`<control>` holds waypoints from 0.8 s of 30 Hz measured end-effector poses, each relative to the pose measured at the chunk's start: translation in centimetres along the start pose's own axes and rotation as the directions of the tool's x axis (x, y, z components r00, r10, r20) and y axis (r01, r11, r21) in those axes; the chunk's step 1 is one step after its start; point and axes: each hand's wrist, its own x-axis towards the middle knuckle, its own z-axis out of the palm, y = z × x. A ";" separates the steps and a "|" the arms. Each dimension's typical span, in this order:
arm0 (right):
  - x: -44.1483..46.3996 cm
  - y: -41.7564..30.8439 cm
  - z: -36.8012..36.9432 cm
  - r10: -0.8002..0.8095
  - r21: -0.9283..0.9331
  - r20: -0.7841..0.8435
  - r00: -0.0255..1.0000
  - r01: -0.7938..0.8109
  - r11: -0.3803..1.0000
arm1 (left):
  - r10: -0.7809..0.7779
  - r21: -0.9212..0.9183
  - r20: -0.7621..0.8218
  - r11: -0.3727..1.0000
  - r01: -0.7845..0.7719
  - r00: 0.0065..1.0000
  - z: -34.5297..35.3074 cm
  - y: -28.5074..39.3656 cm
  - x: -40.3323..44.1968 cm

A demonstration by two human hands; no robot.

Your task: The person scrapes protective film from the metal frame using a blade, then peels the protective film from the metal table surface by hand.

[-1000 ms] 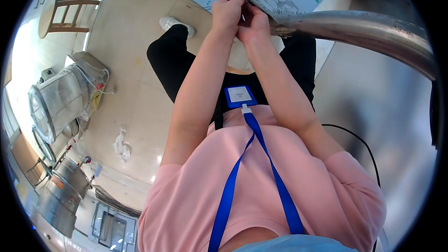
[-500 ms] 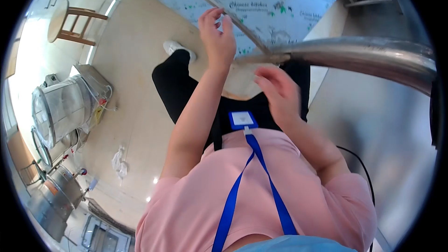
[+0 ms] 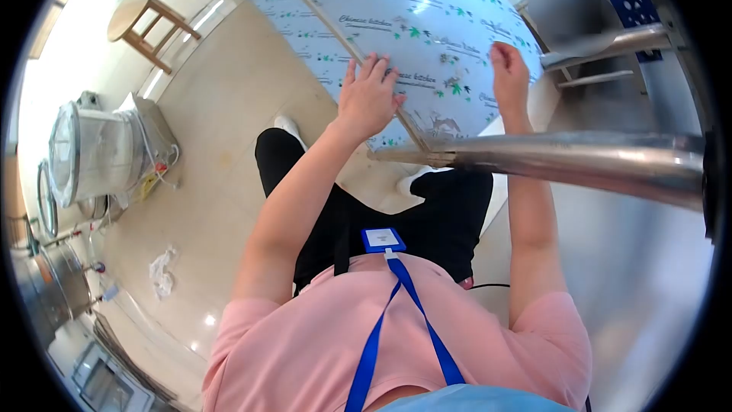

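Observation:
My left hand (image 3: 370, 99) lies with spread fingers over a thin pale strip (image 3: 322, 14). The strip runs along a light-blue panel (image 3: 412, 0) printed with "Chinese kitchen" and green leaf marks. Over the panel's right part is my right hand (image 3: 509, 72), its fingers curled together; whether anything is inside them is hidden. A thick, shiny metal tube (image 3: 579, 159) crosses in front of my right forearm. Its left end meets the panel's near corner.
A round wooden stool (image 3: 136, 14) stands at the far left. Below it are a clear-sided machine (image 3: 99, 149) and a metal vessel (image 3: 49, 282). Crumpled white plastic (image 3: 162, 272) lies on the tiled floor (image 3: 221, 145). Another metal tube (image 3: 618, 44) is at upper right.
My left hand has lowered onto the strip and spread its fingers. My right hand has moved from below the tube to beyond it, over the panel. The view has shifted.

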 end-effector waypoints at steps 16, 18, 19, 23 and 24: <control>-1.8 -2.8 3.1 -0.086 0.098 0.436 0.896 0.048 0.994 | -0.241 -0.464 -0.217 0.878 0.117 0.946 0.0 -2.5 -0.4; -1.9 -1.4 1.3 -0.073 0.060 0.415 0.907 0.053 0.997 | -0.695 -0.800 -0.155 0.505 0.323 0.702 3.5 -4.5 -2.6; -2.1 -0.7 0.4 -0.014 0.049 0.382 0.924 -0.005 0.999 | -0.838 -0.857 0.049 0.245 0.454 0.544 4.8 -5.0 -3.7; -5.0 1.7 -2.9 0.428 -0.056 0.244 0.870 -0.428 0.902 | 0.180 -0.344 0.833 0.909 0.234 0.523 33.4 -7.9 -26.9; -6.4 2.5 -3.4 0.553 -0.052 0.174 0.815 -0.553 0.831 | 0.059 -0.433 0.876 0.537 0.724 0.479 27.7 -3.3 -25.0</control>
